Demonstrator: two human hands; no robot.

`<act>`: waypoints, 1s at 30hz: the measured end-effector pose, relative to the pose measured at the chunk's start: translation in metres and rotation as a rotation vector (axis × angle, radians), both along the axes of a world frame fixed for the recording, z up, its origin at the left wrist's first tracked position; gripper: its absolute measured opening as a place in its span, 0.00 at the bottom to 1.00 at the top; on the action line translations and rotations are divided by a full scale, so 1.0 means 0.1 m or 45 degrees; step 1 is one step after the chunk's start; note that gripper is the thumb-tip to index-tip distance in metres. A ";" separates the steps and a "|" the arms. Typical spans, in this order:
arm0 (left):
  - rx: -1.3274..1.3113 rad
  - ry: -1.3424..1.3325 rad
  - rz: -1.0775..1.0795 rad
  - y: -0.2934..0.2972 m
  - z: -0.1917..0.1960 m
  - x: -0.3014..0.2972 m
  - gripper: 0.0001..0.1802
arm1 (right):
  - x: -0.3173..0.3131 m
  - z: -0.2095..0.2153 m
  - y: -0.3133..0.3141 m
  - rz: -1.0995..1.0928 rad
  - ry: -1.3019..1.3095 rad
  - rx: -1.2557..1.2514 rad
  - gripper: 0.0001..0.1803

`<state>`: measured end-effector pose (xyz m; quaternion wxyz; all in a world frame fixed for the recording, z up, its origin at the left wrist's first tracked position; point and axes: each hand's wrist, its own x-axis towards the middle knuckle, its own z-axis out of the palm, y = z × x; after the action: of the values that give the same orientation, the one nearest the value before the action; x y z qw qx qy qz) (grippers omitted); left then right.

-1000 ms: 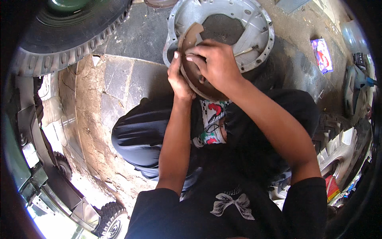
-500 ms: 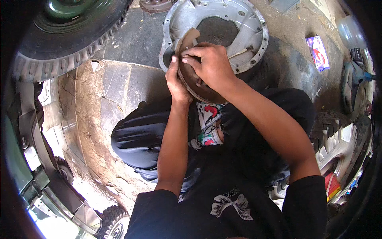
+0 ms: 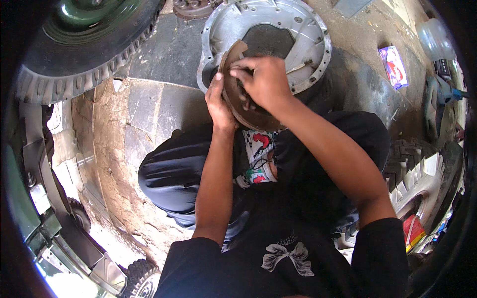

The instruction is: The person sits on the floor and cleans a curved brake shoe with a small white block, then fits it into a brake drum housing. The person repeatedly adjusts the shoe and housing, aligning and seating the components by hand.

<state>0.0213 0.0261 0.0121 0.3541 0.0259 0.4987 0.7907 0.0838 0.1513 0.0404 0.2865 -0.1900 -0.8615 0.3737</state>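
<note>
A curved, rust-brown brake shoe [image 3: 231, 90] is held up above my lap, tilted, its upper end pointing away from me. My left hand [image 3: 218, 105] is closed round its outer side, thumb along the edge and some fingertips showing on the inner side. On the inner face, my right hand [image 3: 270, 82] has its thumb and forefinger pinched together close to the shoe's edge. Whatever is between those fingertips is too small to make out. Just beyond my hands lies a silver metal housing [image 3: 324, 53] with a bolt-holed rim, on the floor.
A large tyre [image 3: 64, 69] on a green wheel is at the upper left, near a rusty round part [image 3: 191, 9]. To the right lie a purple-and-white packet [image 3: 396, 67], a clear plastic bottle [image 3: 435, 37] and another tyre [image 3: 403, 154]. Green vehicle parts line the left edge.
My right fingertips have shifted slightly along the inner face of the brake shoe. The shoe has tilted a little, showing more of its inner surface. My left hand keeps its hold.
</note>
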 end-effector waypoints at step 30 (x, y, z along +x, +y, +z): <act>0.059 -0.216 0.296 0.01 0.10 -0.09 0.27 | -0.16 0.37 0.40 -0.246 0.034 -0.551 0.16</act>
<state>0.0121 0.0266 0.0220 0.3004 -0.0909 0.4482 0.8370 0.0674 0.1910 0.0772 0.2849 -0.3235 -0.7353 0.5229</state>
